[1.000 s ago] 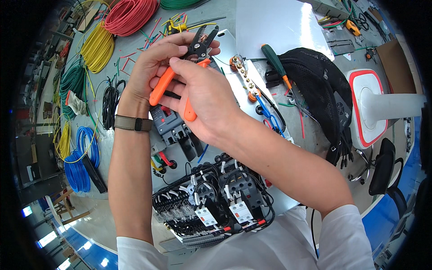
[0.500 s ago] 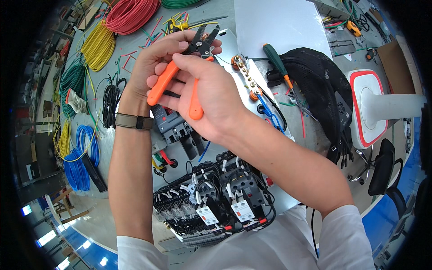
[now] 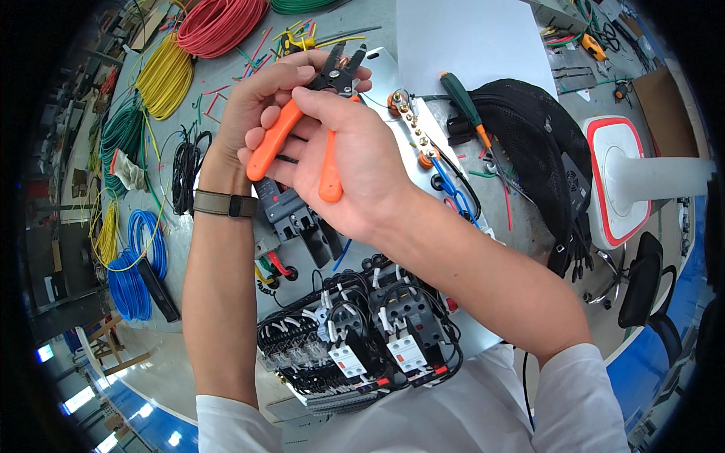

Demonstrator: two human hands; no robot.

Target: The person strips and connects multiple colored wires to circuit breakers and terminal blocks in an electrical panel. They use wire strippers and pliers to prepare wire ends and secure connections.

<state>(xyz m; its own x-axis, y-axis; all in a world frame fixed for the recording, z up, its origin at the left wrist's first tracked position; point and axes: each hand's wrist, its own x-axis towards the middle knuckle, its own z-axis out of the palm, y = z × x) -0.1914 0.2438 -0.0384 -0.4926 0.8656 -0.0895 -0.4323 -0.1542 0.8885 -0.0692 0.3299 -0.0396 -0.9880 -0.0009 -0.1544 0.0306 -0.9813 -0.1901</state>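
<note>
My right hand [image 3: 356, 155] grips wire strippers [image 3: 275, 140] with orange handles, thumb over one handle. Their black jaws point up and away, and the handles are spread apart. My left hand [image 3: 255, 97] is curled behind the jaws, its fingertips showing on both sides of them. A bit of copper-coloured strand shows at the jaws; what the left fingers pinch is mostly hidden. Below the hands lies a metal panel with a grey circuit breaker [image 3: 291, 215], partly covered by the right hand, and wired contactors [image 3: 408, 351] nearer to me.
Coils of red [image 3: 223, 26], yellow [image 3: 165, 83] and blue wire [image 3: 130, 294] lie on the left. A copper busbar [image 3: 411, 124] with orange insulators is right of the hands. Beyond it are a green-handled screwdriver [image 3: 461, 98] and a black mesh bag [image 3: 521, 143]. Wire offcuts are scattered about.
The right hand and the wire strippers have shifted very slightly; the right fingers sit a little differently behind the handle. The left hand stays nearly still.
</note>
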